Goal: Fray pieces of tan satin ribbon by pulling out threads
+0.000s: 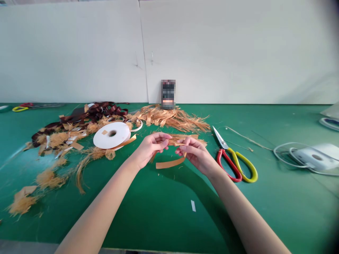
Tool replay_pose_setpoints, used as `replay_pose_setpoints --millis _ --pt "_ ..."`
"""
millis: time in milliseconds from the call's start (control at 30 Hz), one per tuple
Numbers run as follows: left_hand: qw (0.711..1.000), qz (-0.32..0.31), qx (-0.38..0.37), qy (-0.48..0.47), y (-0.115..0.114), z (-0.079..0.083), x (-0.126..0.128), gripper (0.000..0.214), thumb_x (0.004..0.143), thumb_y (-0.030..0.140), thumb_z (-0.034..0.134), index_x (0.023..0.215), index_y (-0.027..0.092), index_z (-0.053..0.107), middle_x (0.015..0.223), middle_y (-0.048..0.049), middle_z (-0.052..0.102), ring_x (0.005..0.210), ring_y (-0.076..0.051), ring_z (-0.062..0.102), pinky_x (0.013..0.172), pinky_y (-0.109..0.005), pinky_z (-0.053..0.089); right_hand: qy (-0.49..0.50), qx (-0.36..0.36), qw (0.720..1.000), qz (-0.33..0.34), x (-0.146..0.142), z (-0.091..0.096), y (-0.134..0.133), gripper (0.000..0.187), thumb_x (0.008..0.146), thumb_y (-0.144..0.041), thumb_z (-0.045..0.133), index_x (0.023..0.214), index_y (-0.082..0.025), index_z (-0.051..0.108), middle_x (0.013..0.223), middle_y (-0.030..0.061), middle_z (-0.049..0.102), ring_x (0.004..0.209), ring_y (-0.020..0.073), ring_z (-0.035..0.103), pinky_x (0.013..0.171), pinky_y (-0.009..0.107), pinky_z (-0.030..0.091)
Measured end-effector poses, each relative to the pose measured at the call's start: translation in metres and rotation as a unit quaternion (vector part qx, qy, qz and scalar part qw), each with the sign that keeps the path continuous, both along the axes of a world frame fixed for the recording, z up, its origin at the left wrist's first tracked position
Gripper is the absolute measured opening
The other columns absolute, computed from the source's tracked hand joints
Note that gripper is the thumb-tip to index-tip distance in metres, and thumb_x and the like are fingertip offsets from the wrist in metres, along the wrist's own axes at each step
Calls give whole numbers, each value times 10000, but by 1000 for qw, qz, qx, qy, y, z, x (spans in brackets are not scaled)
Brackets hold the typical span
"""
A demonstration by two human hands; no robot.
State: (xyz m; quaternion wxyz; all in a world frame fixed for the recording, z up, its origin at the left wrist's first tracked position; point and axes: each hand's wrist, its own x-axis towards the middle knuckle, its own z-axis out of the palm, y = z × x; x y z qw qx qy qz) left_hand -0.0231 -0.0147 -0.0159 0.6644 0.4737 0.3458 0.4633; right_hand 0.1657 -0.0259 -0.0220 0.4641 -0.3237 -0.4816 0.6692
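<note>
left hand (151, 150): fingers nearly closed, pinched the frayed tan ribbon strip (176, 142)
right hand (194, 154): fingers curled, also gripped that strip
nearby: red and yellow scissors (234, 163) lay just right

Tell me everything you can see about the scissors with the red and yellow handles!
The scissors lie flat on the green tabletop. Their shiny metal blades are shut and point away from the person. Two big loop handles, one red and one yellow, look like plastic. Nothing is holding them.
</note>
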Motion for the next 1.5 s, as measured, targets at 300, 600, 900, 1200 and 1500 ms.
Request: replay_pose_setpoints --millis 300,600,900,1200,1500 --pt "981 -121 -104 -106 -2 -4 2 260 655 82 724 910 136 722 733 -32 546 605 -66 461 471 -177 301 32 -37 998 38 7 0 6 313 616 -169 764 801 -195 512 491 -128 393 365 -11 167 370 170 73" --pt "974 -99 -139 -147 -3 4 0 142 674 125 733 813 107 709 611 1 482 536 -37 420 426 -132 267 -13 -38 999 -21 16 -1 10 323 585 -221 825 858 -153 666 491 -75 499 396 2 193 394 220 52" --pt "983 130 -46 -123 5 10 -11 155 583 127 741 735 142 716 649 26 555 508 -13 398 490 -143 340 -41 -26 997 -62 18 1 11 301 544 -196 840 811 -170 703 563 -40 619 391 4 273 373 207 116" --pt "923 381 57 4 12 1 -13 234 696 257 660 924 207 643 825 23 588 655 -64 487 576 -189 342 -36 11 991 -129 18 -7 13 230 619 -262 816 838 -230 756 608 -36 694 463 44 480 490 200 398" --pt "979 119 70 149 -7 10 7 336 829 491 538 751 165 557 602 -7 634 446 -95 547 437 -219 321 19 -8 993 -118 9 -10 10 251 606 -264 823 843 -254 742 793 -18 740 693 113 647 775 277 511"
